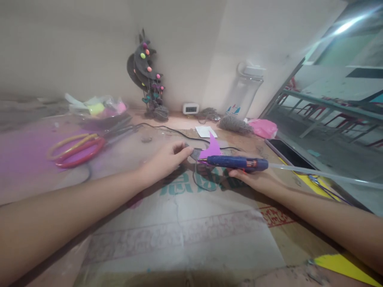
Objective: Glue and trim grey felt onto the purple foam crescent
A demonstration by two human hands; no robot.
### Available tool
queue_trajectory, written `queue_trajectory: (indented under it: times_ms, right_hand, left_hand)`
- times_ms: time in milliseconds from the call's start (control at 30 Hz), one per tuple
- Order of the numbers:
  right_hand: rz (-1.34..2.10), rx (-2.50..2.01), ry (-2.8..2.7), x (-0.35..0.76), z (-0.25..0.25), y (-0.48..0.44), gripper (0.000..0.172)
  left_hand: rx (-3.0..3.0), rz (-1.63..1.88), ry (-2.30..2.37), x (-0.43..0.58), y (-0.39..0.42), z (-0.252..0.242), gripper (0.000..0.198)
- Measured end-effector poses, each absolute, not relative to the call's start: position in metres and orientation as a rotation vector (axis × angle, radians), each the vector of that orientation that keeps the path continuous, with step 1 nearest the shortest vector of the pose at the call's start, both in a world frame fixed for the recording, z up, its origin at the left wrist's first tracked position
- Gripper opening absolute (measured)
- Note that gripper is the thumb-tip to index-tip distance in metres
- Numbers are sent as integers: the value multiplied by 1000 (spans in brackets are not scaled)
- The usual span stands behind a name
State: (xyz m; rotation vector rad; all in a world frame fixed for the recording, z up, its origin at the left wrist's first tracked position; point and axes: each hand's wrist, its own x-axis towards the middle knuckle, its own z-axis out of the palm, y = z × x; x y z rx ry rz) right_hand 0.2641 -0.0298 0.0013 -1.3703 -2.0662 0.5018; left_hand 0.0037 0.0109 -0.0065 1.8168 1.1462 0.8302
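My left hand [167, 159] pinches a small grey piece [196, 153], perhaps felt, between thumb and fingers. In my right hand [254, 179] is a blue glue gun [227, 162], its nozzle pointing left at the grey piece. A long clear glue stick [314, 173] runs out of the gun's rear. Just behind the nozzle shows a pointed purple piece [213, 144]; whether it is joined to the grey piece I cannot tell. A thin grey cord [196, 183] hangs in a loop below. The gun hides most of my right fingers.
Red-and-yellow-handled scissors [101, 148] lie at the left, near a plastic bag [98, 113]. A moon-shaped hanging ornament [145, 67] is against the wall. Behind my hands are a black cable [170, 128], a small clock [190, 108], grey yarn [235, 124] and a bottle [243, 93]. A phone [291, 153] lies right.
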Motion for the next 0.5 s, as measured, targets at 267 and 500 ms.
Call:
queue_trajectory:
  times_ms: [267,500]
  right_hand:
    - [561,-1418,-2055,259,4,-31,32]
    - [585,-1408,-2055,260,3,-33,29]
  left_hand:
    - [1886,859,1098,2,15,-10,35]
    - [1839,834,1125,2,14,-11,36]
